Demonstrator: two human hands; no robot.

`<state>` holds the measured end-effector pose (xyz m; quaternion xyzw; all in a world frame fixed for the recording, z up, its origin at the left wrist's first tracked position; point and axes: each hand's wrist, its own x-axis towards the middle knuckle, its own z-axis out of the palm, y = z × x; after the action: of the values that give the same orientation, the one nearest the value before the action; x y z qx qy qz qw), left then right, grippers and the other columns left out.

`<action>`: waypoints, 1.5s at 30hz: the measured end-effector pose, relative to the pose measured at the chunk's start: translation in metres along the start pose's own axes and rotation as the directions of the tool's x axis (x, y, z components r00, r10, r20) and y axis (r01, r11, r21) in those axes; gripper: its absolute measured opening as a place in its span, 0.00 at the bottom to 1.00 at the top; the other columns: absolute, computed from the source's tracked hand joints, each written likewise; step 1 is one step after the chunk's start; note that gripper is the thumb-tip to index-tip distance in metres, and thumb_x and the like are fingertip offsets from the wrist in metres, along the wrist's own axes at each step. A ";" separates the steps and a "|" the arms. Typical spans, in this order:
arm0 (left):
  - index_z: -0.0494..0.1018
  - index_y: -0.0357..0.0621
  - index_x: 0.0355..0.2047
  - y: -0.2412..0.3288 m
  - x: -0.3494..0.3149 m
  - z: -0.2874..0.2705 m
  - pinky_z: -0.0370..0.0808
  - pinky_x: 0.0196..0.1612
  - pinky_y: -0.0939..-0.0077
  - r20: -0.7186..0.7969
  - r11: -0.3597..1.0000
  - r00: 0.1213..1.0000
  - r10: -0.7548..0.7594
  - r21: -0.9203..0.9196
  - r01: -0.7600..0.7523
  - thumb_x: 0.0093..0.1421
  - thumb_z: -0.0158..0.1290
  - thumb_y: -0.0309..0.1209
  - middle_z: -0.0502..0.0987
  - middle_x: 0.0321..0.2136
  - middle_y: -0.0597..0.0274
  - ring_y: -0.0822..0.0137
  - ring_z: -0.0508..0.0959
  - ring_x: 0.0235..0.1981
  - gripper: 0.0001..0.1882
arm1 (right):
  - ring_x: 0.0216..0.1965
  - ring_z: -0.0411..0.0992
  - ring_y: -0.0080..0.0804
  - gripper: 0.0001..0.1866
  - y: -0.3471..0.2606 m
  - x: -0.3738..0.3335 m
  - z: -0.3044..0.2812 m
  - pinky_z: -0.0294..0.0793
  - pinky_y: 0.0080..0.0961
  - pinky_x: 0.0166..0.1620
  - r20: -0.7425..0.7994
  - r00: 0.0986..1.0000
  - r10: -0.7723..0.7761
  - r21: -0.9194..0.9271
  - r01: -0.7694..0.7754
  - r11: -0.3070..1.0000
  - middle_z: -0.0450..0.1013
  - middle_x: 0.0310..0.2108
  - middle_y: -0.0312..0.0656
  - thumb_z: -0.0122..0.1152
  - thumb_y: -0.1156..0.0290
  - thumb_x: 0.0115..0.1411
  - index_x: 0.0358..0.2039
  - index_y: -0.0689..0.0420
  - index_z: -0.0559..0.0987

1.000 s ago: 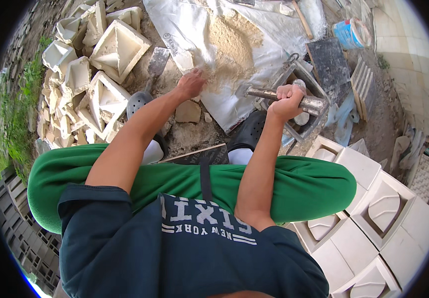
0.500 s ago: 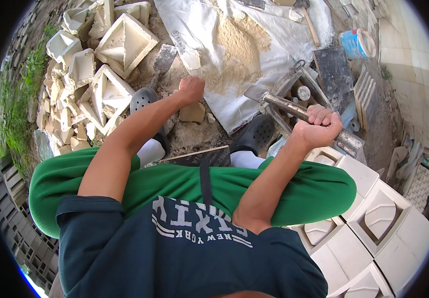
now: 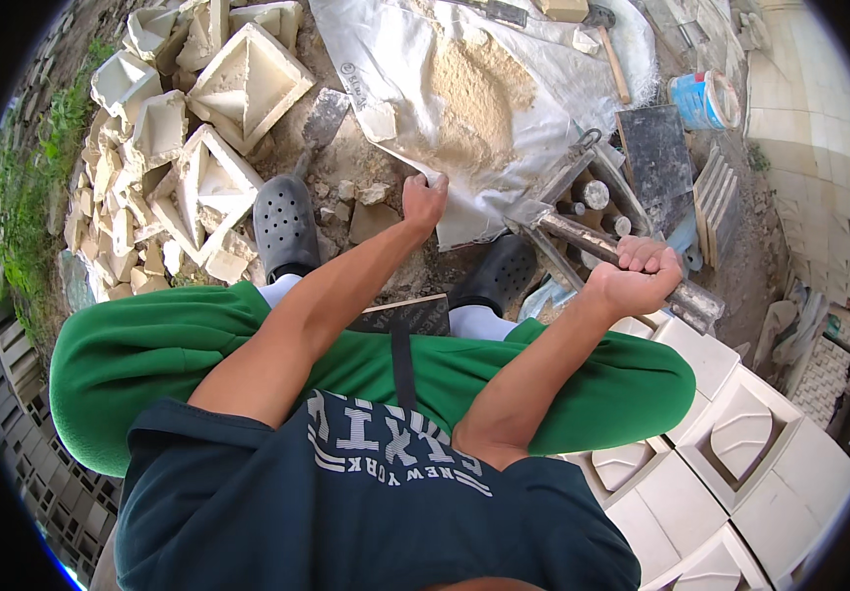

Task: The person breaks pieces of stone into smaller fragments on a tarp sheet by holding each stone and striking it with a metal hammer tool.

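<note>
Left hand [image 3: 425,202] curled at the white sheet [image 3: 378,49], hold unclear; right hand [image 3: 639,274] wrapped around a bar-shaped tool [image 3: 581,237].

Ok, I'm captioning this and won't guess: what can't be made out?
All in the head view:
Left hand: its back hides the fingertips; contact with the white sheet unclear.
Metal bar: gripped stretch covered by the right hand.
The white sheet: far end cut off by top edge.
</note>
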<state>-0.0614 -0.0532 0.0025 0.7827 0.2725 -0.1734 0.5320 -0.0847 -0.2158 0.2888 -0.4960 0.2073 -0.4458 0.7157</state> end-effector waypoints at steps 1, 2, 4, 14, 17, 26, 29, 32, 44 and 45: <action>0.71 0.36 0.35 0.008 0.001 -0.002 0.68 0.28 0.71 0.050 0.986 0.996 0.077 -0.150 -0.069 0.53 0.54 0.38 0.72 0.27 0.57 0.65 0.73 0.28 0.17 | 0.10 0.44 0.21 0.11 -0.001 -0.001 0.001 0.48 0.19 0.16 -0.021 1.000 -0.011 -0.006 0.011 1.000 0.49 0.09 0.31 0.44 0.72 0.47 0.13 0.51 0.55; 0.71 0.36 0.35 0.021 -0.002 -0.003 0.68 0.28 0.71 0.053 0.986 0.995 0.081 -0.151 -0.072 0.53 0.54 0.38 0.72 0.27 0.57 0.65 0.73 0.28 0.17 | 0.10 0.44 0.21 0.11 0.000 0.000 0.001 0.48 0.19 0.16 -0.023 1.000 -0.015 -0.005 0.015 1.000 0.49 0.09 0.31 0.44 0.72 0.47 0.13 0.51 0.55; 0.68 0.37 0.40 0.044 -0.008 -0.002 0.69 0.30 0.69 0.187 0.683 0.857 -0.480 -0.534 0.499 0.52 0.55 0.40 0.73 0.34 0.56 0.63 0.74 0.32 0.21 | 0.10 0.44 0.20 0.11 0.003 0.001 -0.003 0.47 0.19 0.16 -0.039 0.999 -0.004 0.017 0.005 1.000 0.49 0.09 0.31 0.44 0.72 0.47 0.13 0.51 0.55; 0.62 0.33 0.46 0.032 0.001 -0.012 0.70 0.49 0.54 0.488 0.356 0.849 -0.203 -0.771 0.528 0.61 0.42 0.29 0.70 0.43 0.51 0.54 0.72 0.43 0.16 | 0.10 0.44 0.21 0.13 0.008 -0.003 0.001 0.47 0.19 0.16 0.046 0.999 0.025 0.048 -0.027 0.998 0.50 0.09 0.32 0.43 0.72 0.48 0.12 0.51 0.55; 0.61 0.32 0.47 0.040 -0.007 -0.011 0.68 0.51 0.53 0.559 0.292 0.813 -0.163 -0.760 0.581 0.61 0.40 0.29 0.70 0.44 0.49 0.52 0.72 0.45 0.16 | 0.10 0.44 0.20 0.13 0.012 -0.001 -0.004 0.47 0.18 0.16 0.065 0.998 0.025 0.036 -0.028 0.999 0.50 0.09 0.32 0.44 0.72 0.49 0.12 0.51 0.55; 0.61 0.34 0.49 0.036 0.005 -0.027 0.67 0.52 0.53 0.636 0.270 0.767 -0.084 -0.726 0.632 0.59 0.37 0.32 0.71 0.44 0.49 0.54 0.72 0.45 0.20 | 0.11 0.45 0.20 0.12 0.014 -0.003 -0.005 0.48 0.19 0.17 0.053 0.996 0.071 0.028 -0.073 0.997 0.50 0.09 0.32 0.44 0.72 0.50 0.13 0.51 0.55; 0.61 0.35 0.50 0.034 0.014 -0.039 0.64 0.55 0.54 0.683 0.325 0.731 0.002 -0.691 0.645 0.59 0.37 0.35 0.70 0.46 0.49 0.53 0.71 0.48 0.21 | 0.11 0.45 0.20 0.12 0.017 -0.002 -0.007 0.48 0.19 0.17 0.053 0.994 0.099 0.038 -0.101 0.994 0.50 0.09 0.32 0.44 0.73 0.50 0.14 0.51 0.55; 0.61 0.36 0.50 0.042 0.022 -0.048 0.63 0.56 0.56 0.724 0.451 0.687 0.062 -0.635 0.628 0.60 0.38 0.41 0.70 0.47 0.52 0.54 0.71 0.48 0.24 | 0.11 0.45 0.20 0.12 0.018 -0.002 -0.008 0.48 0.19 0.17 0.044 0.996 0.082 0.021 -0.083 0.996 0.50 0.09 0.32 0.44 0.73 0.51 0.14 0.51 0.55; 0.73 0.36 0.37 0.015 0.097 -0.073 0.76 0.34 0.67 -0.170 0.982 0.967 -0.190 -0.033 0.187 0.54 0.51 0.36 0.76 0.32 0.56 0.61 0.77 0.33 0.16 | 0.12 0.45 0.19 0.12 0.029 -0.001 -0.007 0.48 0.19 0.17 -0.014 0.991 0.136 -0.002 -0.136 0.991 0.50 0.10 0.31 0.45 0.72 0.50 0.14 0.52 0.57; 0.73 0.36 0.37 0.022 0.086 -0.072 0.76 0.34 0.67 -0.160 0.982 0.969 -0.187 -0.021 0.186 0.54 0.51 0.36 0.76 0.32 0.56 0.61 0.77 0.33 0.16 | 0.12 0.45 0.19 0.12 0.028 0.000 -0.007 0.48 0.18 0.17 -0.010 0.992 0.127 0.012 -0.127 0.992 0.51 0.10 0.31 0.46 0.73 0.50 0.14 0.52 0.57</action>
<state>0.0191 0.0280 -0.0028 0.7635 0.3876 -0.1580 0.4918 -0.0778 -0.2161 0.2604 -0.4755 0.2396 -0.4033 0.7442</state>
